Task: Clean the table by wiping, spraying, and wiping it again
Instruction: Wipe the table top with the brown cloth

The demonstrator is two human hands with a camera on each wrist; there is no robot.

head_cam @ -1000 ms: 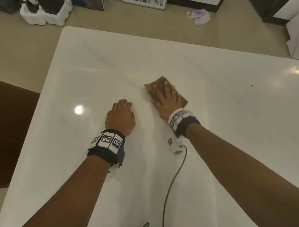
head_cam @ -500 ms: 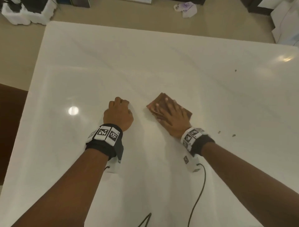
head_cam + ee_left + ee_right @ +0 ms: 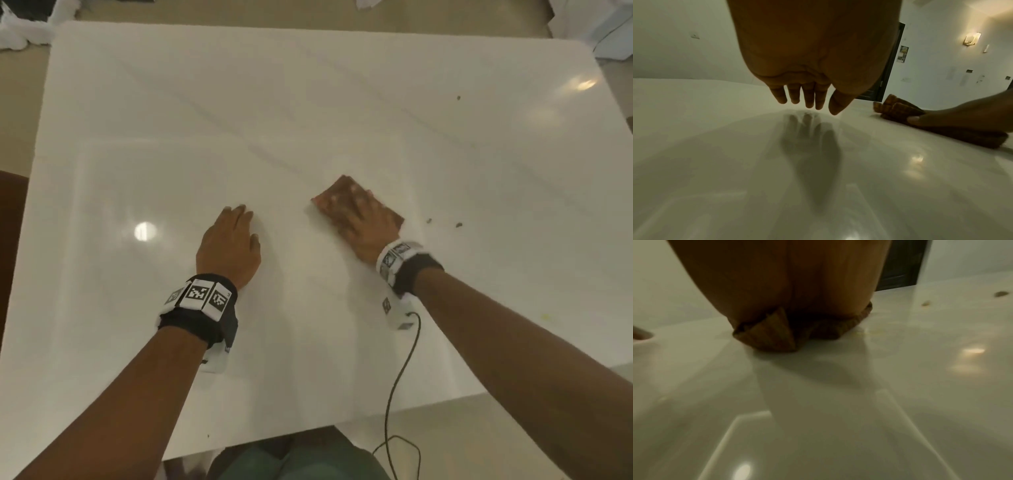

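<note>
The white glossy table (image 3: 308, 102) fills the head view. My right hand (image 3: 356, 212) lies flat with spread fingers on a folded brown cloth (image 3: 394, 217) and presses it onto the table, right of centre. The right wrist view shows the palm on top of the cloth (image 3: 777, 337). My left hand (image 3: 239, 219) is beside it to the left, empty, with its fingers straight. In the left wrist view the left hand's fingertips (image 3: 807, 102) hang just over the table (image 3: 715, 146), and the cloth (image 3: 898, 108) lies to the right under the right hand.
Small dark crumbs (image 3: 458, 225) lie just right of the cloth, and another speck (image 3: 458, 98) sits farther back; crumbs (image 3: 1001, 294) also show in the right wrist view. A black cable (image 3: 400, 377) trails off the near table edge (image 3: 274, 442). White clutter (image 3: 20, 31) lies on the floor beyond.
The right hand has slid the cloth to the right, closer to the crumbs. The left hand's fingers have uncurled from a loose fist to straight.
</note>
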